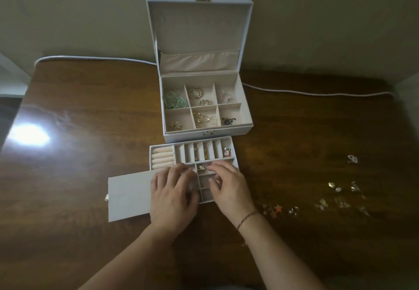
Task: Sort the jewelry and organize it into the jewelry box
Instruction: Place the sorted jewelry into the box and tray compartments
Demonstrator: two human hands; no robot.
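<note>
The white jewelry box (205, 99) stands open at 12 o'clock with its lid upright, and its six top compartments hold a green bracelet (175, 103), gold hoops (205, 119) and other small pieces. Its tray (192, 167) with narrow slots and ring rolls lies just in front of it. Loose jewelry (328, 201) is scattered at 3 o'clock on the tabletop (90, 113).

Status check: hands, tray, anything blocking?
Both hands, left hand and right hand, over the tray; grip unclear. Loose jewelry waits right. Nothing blocking.
</note>
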